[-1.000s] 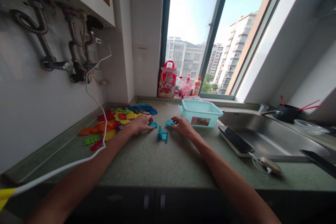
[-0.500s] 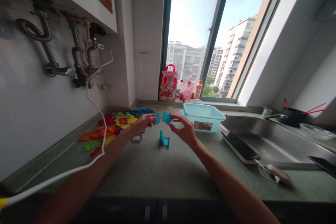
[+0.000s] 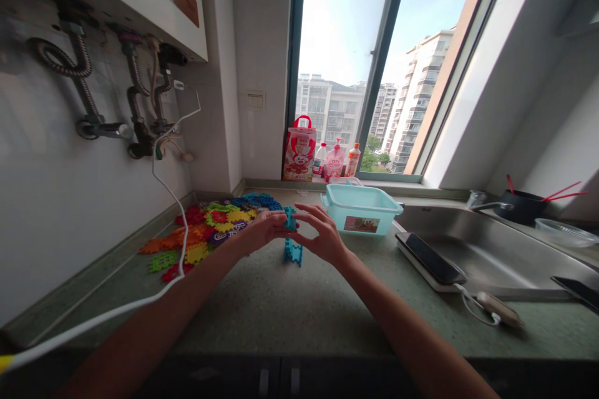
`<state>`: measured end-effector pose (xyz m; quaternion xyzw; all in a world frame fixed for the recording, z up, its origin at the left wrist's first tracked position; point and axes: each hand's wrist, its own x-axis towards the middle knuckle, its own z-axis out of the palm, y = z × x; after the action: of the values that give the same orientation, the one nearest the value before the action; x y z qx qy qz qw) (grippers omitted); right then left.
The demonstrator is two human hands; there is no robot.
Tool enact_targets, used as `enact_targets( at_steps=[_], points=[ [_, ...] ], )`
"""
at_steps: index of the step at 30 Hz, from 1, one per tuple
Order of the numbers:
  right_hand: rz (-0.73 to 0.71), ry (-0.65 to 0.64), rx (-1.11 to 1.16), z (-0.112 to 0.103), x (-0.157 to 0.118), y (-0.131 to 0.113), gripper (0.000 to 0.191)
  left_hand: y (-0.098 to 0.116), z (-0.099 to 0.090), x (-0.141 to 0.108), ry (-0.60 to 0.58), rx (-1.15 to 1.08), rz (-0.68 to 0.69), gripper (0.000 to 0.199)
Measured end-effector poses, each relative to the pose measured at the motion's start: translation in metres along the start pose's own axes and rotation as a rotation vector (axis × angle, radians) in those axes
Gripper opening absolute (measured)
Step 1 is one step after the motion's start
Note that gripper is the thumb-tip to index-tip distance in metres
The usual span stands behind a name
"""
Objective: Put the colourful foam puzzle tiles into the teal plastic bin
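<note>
Head view: blue toothed pieces [image 3: 290,217] sit between the 2 hands [image 3: 267,227] [image 3: 324,235].

I can read no text for certain. Past the far edge of the desk [image 3: 299,318], the lettering on the red bag [image 3: 299,157] and pink pump bottle [image 3: 334,164] blurs; the label [image 3: 362,224] on the turquoise tub [image 3: 336,217], near that edge, is too small for me.

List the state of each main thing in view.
Left hand, closed on blue pieces
Right hand, fingertips at those pieces, hold unclear
Blue pieces, raised; whether joined, unclear
Lower blue assembly, on the counter, partly hidden
Colourful pieces, heaped
Turquoise bin, open
Phone, lying down, screen dark
Pump bottle, upright
Red-handled bag, upright
</note>
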<state>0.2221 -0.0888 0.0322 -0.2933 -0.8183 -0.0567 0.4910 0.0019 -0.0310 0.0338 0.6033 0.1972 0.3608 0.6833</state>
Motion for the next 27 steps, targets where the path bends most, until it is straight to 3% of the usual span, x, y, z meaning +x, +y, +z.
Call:
enact_targets(
  at_steps=[2,7,12,15,18,23,27],
  points=[
    [0.015,0.013,0.007,-0.001,0.001,-0.003,0.033,0.0,0.002,0.0,0.036,0.037,-0.021,0.054],
    [0.051,0.003,-0.001,0.001,0.002,-0.007,0.056,0.005,0.007,-0.001,0.046,0.23,-0.05,0.064],
    [0.138,0.002,0.055,0.003,-0.002,0.0,0.05,0.013,-0.006,-0.001,0.064,0.641,0.047,0.07],
    [0.246,-0.099,0.067,0.006,-0.01,0.006,0.044,0.01,-0.019,-0.002,0.068,0.973,0.129,0.076],
    [0.311,-0.235,0.071,0.01,-0.018,0.012,0.042,-0.005,-0.029,-0.002,-0.039,1.211,0.129,0.083],
    [0.368,-0.353,0.077,0.019,-0.025,0.017,0.038,-0.026,-0.035,0.004,-0.187,1.286,0.116,0.053],
    [0.414,-0.366,0.127,0.021,-0.026,0.018,0.039,-0.026,-0.033,0.003,-0.201,1.25,0.107,0.045]
  ],
)
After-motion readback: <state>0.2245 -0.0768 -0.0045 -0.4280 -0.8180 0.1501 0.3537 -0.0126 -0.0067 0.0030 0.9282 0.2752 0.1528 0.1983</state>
